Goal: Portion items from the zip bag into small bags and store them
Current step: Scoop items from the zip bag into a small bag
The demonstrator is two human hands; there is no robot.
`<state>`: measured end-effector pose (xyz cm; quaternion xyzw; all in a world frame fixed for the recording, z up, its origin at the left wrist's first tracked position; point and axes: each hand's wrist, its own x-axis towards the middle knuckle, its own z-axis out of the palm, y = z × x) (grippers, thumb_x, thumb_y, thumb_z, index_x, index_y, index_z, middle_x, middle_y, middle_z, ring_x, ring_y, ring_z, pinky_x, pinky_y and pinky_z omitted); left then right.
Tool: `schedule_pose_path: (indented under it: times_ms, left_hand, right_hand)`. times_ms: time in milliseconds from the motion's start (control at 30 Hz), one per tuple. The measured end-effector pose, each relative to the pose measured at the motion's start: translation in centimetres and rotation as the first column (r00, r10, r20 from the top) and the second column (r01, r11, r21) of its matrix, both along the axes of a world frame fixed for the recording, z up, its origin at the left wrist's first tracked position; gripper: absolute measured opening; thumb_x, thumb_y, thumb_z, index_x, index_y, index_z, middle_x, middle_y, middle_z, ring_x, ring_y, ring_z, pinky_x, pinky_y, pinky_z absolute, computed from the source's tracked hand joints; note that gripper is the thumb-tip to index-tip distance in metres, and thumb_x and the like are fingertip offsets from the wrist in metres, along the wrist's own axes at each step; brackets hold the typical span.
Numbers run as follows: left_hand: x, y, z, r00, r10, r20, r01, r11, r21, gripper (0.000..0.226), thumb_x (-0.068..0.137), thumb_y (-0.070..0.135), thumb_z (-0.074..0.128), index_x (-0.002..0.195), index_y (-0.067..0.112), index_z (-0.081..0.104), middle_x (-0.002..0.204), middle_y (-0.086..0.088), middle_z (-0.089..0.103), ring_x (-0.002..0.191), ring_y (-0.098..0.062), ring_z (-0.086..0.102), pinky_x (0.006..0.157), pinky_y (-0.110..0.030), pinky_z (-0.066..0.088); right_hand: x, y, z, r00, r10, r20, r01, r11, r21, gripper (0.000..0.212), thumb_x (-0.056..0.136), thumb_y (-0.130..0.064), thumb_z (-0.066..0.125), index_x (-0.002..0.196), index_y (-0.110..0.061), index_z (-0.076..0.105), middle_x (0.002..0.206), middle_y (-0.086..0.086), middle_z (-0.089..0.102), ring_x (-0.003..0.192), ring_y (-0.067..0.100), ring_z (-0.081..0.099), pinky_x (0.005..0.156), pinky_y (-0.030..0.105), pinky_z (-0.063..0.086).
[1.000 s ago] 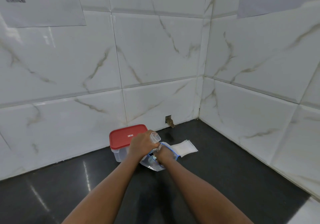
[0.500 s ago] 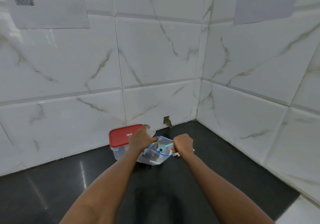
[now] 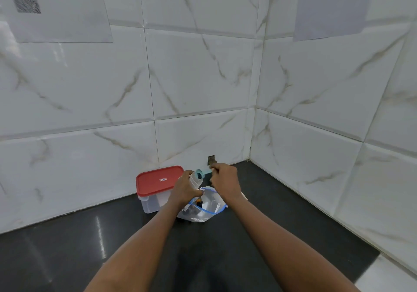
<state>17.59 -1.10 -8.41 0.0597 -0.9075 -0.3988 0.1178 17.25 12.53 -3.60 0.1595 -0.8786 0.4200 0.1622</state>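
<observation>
A clear zip bag (image 3: 204, 208) with a blue seal stands open on the black counter, with dark items inside. My left hand (image 3: 186, 189) grips a small clear bag (image 3: 195, 178) held upright just above it. My right hand (image 3: 223, 180) pinches the handle of a light blue scoop (image 3: 201, 173). The scoop's bowl holds dark pieces and sits at the small bag's mouth. A corner of white small bags (image 3: 243, 195) shows behind my right wrist.
A clear plastic container with a red lid (image 3: 159, 180) stands shut left of the zip bag, against the tiled wall. Marble-look walls meet in a corner at the back right. A small hole (image 3: 211, 159) sits in the wall base.
My right hand lifted the scoop out of the zip bag and brought it up to the small bag in my left hand. The left hand stayed near the container.
</observation>
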Motion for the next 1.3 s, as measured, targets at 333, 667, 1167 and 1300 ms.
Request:
schedule_pose_path:
  times_ms: [333, 667, 1167, 1300]
  left_hand:
    - [0.2, -0.6, 1.0, 0.999, 0.043, -0.02, -0.042, 0.999, 0.034, 0.06, 0.075, 0.021, 0.075, 0.126, 0.011, 0.046, 0.122, -0.004, 0.055, 0.107, -0.018, 0.05, 0.083, -0.024, 0.035]
    - [0.3, -0.1, 1.2, 0.997, 0.071, 0.01, -0.072, 0.996, 0.053, 0.046, 0.077, 0.024, 0.071, 0.116, 0.01, 0.049, 0.104, -0.002, 0.055, 0.091, -0.018, 0.048, 0.074, -0.026, 0.035]
    - [2.5, 0.1, 0.1, 0.997, 0.036, -0.067, -0.04, 0.997, -0.064, 0.039, 0.076, 0.029, 0.069, 0.112, 0.016, 0.062, 0.101, -0.002, 0.066, 0.09, -0.02, 0.058, 0.077, -0.029, 0.045]
    - [2.9, -0.4, 0.0, 0.996, 0.046, -0.077, -0.05, 0.998, -0.045, 0.047, 0.071, 0.034, 0.07, 0.114, 0.017, 0.062, 0.098, 0.0, 0.066, 0.094, -0.019, 0.059, 0.075, -0.024, 0.039]
  right_hand:
    - [-0.3, 0.7, -1.3, 0.884, 0.333, -0.328, -0.139, 0.857, 0.496, 0.04, 0.069, 0.013, 0.063, 0.107, 0.001, 0.068, 0.097, 0.014, 0.072, 0.086, 0.027, 0.07, 0.071, 0.026, 0.055]
    - [0.0, 1.2, -0.8, 0.949, 0.146, -0.278, -0.062, 0.955, 0.289, 0.029, 0.085, 0.001, 0.047, 0.104, 0.001, 0.069, 0.097, 0.017, 0.072, 0.088, 0.033, 0.067, 0.077, 0.037, 0.054]
    - [1.8, 1.2, -6.2, 0.952, 0.304, 0.02, -0.185, 0.525, 0.831, 0.03, 0.087, 0.006, 0.044, 0.11, 0.0, 0.062, 0.106, 0.023, 0.063, 0.101, 0.036, 0.06, 0.078, 0.04, 0.048]
    - [1.4, -0.8, -6.6, 0.971, 0.164, 0.172, -0.235, 0.566, 0.79, 0.032, 0.09, 0.004, 0.047, 0.119, -0.002, 0.058, 0.121, 0.019, 0.058, 0.112, 0.031, 0.058, 0.09, 0.038, 0.048]
